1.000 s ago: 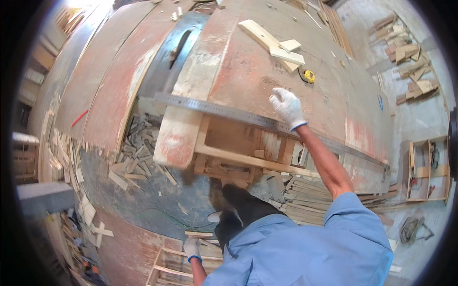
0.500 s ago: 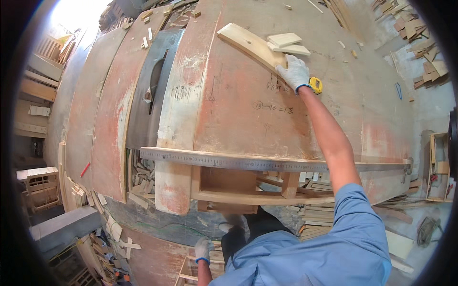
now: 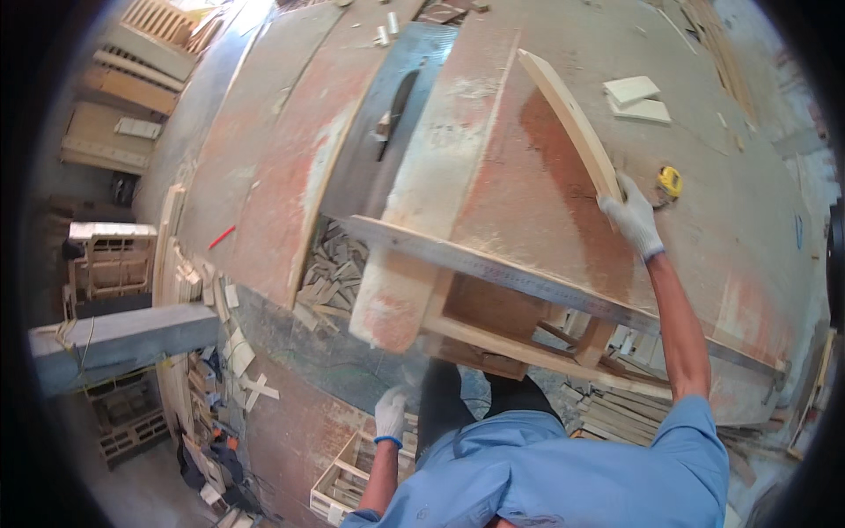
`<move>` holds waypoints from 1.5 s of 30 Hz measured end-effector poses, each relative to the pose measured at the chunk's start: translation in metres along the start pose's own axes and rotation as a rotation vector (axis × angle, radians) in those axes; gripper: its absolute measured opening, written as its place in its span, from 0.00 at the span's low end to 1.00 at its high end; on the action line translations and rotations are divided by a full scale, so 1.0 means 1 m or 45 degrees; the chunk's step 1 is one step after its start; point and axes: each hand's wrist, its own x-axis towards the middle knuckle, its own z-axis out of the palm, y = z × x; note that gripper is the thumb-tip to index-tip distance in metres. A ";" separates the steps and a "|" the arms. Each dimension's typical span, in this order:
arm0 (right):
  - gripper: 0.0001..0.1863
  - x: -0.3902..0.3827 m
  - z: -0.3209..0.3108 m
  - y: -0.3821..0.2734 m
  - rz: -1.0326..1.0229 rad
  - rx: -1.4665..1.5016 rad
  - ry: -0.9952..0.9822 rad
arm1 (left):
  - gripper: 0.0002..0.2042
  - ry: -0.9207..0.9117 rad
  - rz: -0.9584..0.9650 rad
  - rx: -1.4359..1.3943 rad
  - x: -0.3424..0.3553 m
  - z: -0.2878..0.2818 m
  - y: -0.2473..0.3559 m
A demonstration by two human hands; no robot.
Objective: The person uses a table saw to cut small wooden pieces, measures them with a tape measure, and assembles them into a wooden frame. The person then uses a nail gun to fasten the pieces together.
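My right hand (image 3: 632, 216), in a white knit glove, is closed on the near end of a long, pale wooden board (image 3: 572, 114). The board is tilted up off the saw table (image 3: 546, 207), and a dark shadow lies beneath it. Just right of that hand sits a yellow tape measure (image 3: 670, 182). Two short pale wood pieces (image 3: 635, 97) lie farther back, apart from the board. My left hand (image 3: 390, 414), gloved too, hangs low beside my leg with its fingers loosely curled and nothing visible in them.
A long metal ruler-marked rail (image 3: 502, 264) crosses the table's front. A saw blade (image 3: 400, 101) stands up from a metal plate at left. Offcuts (image 3: 334, 268) fill a gap below it. A red pencil-like stick (image 3: 222, 237) lies left; a wooden crate (image 3: 339, 480) stands near my left hand.
My right hand has taken hold of the long board and raised it off the table, drawing it toward me. The view has turned left. My left hand still hangs low.
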 end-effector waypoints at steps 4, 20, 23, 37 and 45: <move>0.49 -0.089 0.033 -0.044 -0.217 -0.066 -0.076 | 0.15 0.155 0.277 -0.195 0.003 -0.024 0.122; 0.49 -0.024 0.224 -0.168 -1.032 -0.669 -0.129 | 0.13 0.159 1.338 0.465 0.202 -0.094 0.371; 0.49 -0.007 0.233 -0.156 -1.060 -0.765 -0.038 | 0.19 0.292 1.491 0.669 0.248 -0.084 0.391; 0.48 -0.026 0.229 -0.170 -0.994 -0.767 0.023 | 0.24 0.406 1.438 0.630 0.315 -0.072 0.429; 0.51 -0.084 0.108 -0.119 -0.962 -0.912 -0.106 | 0.17 -0.412 1.323 0.278 0.142 -0.015 0.401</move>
